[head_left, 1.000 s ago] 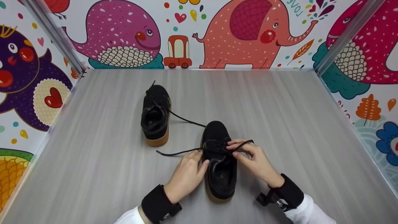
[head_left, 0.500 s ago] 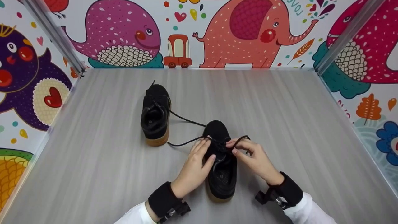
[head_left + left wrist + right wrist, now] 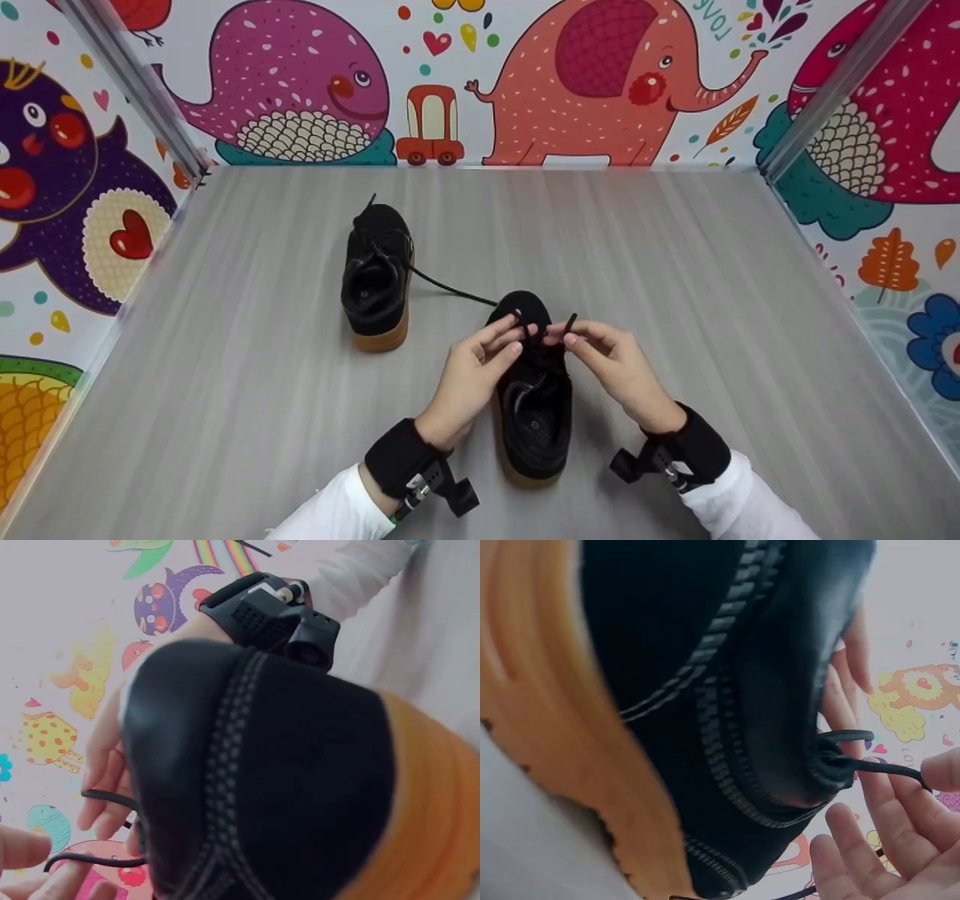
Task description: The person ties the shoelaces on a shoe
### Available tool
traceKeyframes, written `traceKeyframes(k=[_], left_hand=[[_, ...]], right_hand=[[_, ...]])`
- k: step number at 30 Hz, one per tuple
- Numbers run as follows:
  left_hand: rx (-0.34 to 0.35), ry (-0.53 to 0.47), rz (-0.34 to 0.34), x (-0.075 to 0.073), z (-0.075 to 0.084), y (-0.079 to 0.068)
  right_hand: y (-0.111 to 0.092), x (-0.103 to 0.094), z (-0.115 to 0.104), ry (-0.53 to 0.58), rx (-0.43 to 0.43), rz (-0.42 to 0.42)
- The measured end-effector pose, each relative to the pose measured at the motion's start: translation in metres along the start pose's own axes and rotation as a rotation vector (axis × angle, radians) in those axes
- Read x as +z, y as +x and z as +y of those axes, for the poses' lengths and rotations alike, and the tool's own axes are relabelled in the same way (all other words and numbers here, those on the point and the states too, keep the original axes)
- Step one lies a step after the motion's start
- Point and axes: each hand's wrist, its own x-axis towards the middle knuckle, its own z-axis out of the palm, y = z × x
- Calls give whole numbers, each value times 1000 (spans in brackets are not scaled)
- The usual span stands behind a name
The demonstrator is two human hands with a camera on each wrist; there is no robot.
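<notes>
A black low shoe [image 3: 555,435] with a tan sole stands between the two hands, toe pointing away. My right hand [image 3: 628,371] pinches one black shoelace [image 3: 571,323] between thumb and fingers, its tip sticking up. Over the front of the shoe, my left hand [image 3: 466,375] has its fingers spread near the laces. In the left wrist view, a lace [image 3: 97,861] lies across a finger of that hand, with the thumb apart from it. The right wrist view shows a lace [image 3: 889,767] running from the eyelets to the right thumb. The knot area is partly hidden by fingers.
A second black shoe [image 3: 384,220] stands farther back on the left, and a loose lace [image 3: 450,288] stretches from it to the near shoe. The grey wood-grain table [image 3: 675,247] is bordered by printed cartoon panels [image 3: 585,127] at the back and sides.
My left hand has moved forward and up over the laces, and the lace that lay out to the left is no longer seen there. My right hand has raised its lace slightly leftward.
</notes>
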Motion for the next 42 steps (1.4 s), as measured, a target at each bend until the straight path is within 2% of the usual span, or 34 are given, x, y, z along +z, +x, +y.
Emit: traceKeyframes(k=[5,9,22,28,31,34,36,42], left_hand=[[-21,-54,62,1,6,6],[-31,-114,84,2,13,10],[35,-223,74,5,40,22],[59,-212,125,8,48,30],[73,-172,150,9,51,33],[114,-91,153,10,53,37],[155,-35,134,11,54,39],[322,233,100,14,61,43]], right_hand=[[6,-1,-6,52,15,2],[12,-2,-11,94,32,5],[27,-1,-30,150,23,24],[32,2,-34,189,-7,23],[35,3,-35,209,-23,17],[38,4,-37,231,-19,6],[39,4,-38,242,0,0],[44,2,-41,263,77,-13]])
